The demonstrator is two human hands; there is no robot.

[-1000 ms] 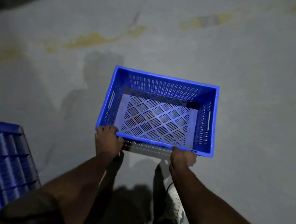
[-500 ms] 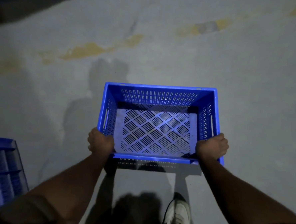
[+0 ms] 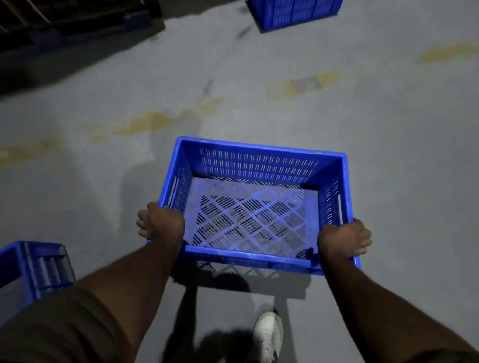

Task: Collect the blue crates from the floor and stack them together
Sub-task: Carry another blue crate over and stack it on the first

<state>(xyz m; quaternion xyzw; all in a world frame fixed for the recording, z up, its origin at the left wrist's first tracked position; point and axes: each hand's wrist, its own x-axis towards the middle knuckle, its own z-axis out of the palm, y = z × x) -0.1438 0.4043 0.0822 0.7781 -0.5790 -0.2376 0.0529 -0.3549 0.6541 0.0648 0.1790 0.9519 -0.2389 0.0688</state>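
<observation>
An empty blue crate (image 3: 257, 165) with slotted walls and a lattice floor hangs level in front of me, off the grey floor. My left hand (image 3: 160, 223) grips its left side rim near the front corner. My right hand (image 3: 345, 241) grips the right side rim at the matching spot. A second blue crate (image 3: 292, 7) stands on the floor far ahead at the top of the view. A third blue crate (image 3: 28, 269) sits at the lower left, partly hidden by my left arm and sleeve.
Grey concrete floor (image 3: 401, 168) with worn yellow marks stretches ahead. Dark shelving or a pallet (image 3: 69, 11) fills the upper left corner. My white shoe (image 3: 268, 340) is on the floor below the held crate.
The view has tilted up, bringing the far crate and dark shelving into sight. My right hand went from the crate's front rim to its right side a second ago; the crate is held level.
</observation>
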